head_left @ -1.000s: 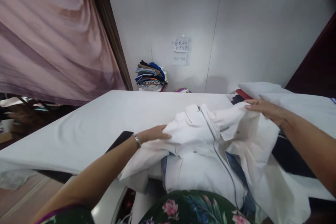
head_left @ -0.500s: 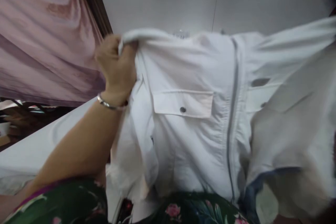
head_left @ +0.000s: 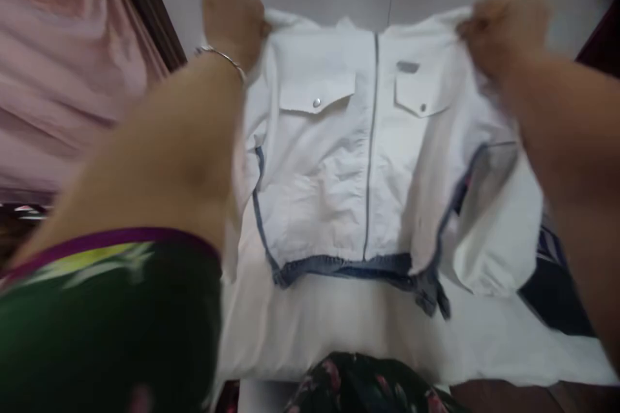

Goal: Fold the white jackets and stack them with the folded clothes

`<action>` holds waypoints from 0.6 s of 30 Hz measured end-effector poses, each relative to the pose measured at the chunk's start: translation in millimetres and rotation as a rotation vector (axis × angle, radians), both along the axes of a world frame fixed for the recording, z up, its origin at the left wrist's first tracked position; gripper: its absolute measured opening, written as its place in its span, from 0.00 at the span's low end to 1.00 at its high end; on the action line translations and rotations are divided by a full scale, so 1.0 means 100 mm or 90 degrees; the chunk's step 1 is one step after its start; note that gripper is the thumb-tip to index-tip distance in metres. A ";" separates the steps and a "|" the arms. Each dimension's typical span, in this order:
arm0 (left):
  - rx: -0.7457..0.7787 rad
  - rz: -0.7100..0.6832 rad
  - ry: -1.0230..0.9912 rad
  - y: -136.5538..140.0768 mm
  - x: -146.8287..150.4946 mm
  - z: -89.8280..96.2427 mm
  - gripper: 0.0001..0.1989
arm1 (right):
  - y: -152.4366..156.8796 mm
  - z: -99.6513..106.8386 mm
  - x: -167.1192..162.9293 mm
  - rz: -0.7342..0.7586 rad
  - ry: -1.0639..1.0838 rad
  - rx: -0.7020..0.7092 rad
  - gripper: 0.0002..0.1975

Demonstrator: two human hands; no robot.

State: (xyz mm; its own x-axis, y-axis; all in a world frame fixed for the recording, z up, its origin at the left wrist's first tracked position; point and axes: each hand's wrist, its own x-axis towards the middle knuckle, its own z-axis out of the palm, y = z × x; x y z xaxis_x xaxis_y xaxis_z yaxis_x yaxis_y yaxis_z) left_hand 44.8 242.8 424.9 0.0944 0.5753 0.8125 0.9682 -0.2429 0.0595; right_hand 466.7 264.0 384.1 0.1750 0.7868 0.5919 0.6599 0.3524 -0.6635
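So I had the white jacket (head_left: 324,148) stretched out by its shoulders over the bench (head_left: 310,319), left hand (head_left: 235,22) and right hand (head_left: 508,29) each pinching fabric, and I figured laying it flat called for even tension.

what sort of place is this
Probably an indoor clothes-handling workspace, though it could be a home: a white jacket is held up above a white-topped table, with a pink drape hanging at left.
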 end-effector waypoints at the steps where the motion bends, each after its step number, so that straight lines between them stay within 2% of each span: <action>1: 0.018 0.026 0.031 0.08 0.11 -0.23 0.25 | -0.02 -0.06 -0.13 -0.028 -0.083 0.019 0.29; 3: -0.050 -0.015 -0.012 0.14 0.34 -0.85 0.26 | -0.10 -0.42 -0.45 -0.020 -0.233 0.044 0.34; 4: -0.135 -0.089 -0.007 0.10 0.43 -1.23 0.24 | -0.18 -0.71 -0.61 0.027 -0.278 0.043 0.34; 5: -0.234 -0.172 0.018 0.01 0.48 -1.64 0.22 | -0.31 -1.05 -0.76 0.112 -0.279 0.027 0.28; 6: -0.285 -0.211 0.038 -0.11 0.50 -2.04 0.18 | -0.47 -1.42 -0.87 0.212 -0.270 -0.014 0.22; 7: -0.318 -0.230 0.047 -0.28 0.47 -2.44 0.14 | -0.67 -1.80 -0.94 0.273 -0.288 -0.046 0.17; 9: -0.358 -0.221 0.037 -0.64 0.29 -3.14 0.12 | -1.13 -2.52 -0.95 0.360 -0.312 -0.084 0.10; 11: -0.395 -0.140 -0.036 -0.98 0.03 -3.65 0.14 | -1.56 -3.09 -0.83 0.442 -0.323 -0.076 0.12; 12: -0.417 -0.085 -0.094 -1.12 -0.10 -3.82 0.15 | -1.75 -3.30 -0.75 0.420 -0.322 -0.082 0.14; 14: -0.431 0.002 -0.206 -1.34 -0.29 -4.03 0.18 | -2.03 -3.60 -0.60 0.344 -0.317 -0.102 0.20; 16: -0.476 0.072 -0.355 -1.45 -0.38 -4.10 0.25 | -2.18 -3.79 -0.51 0.285 -0.323 -0.121 0.28; 18: -0.543 0.114 -0.493 -1.48 -0.37 -4.07 0.31 | -2.21 -3.92 -0.50 0.249 -0.333 -0.132 0.34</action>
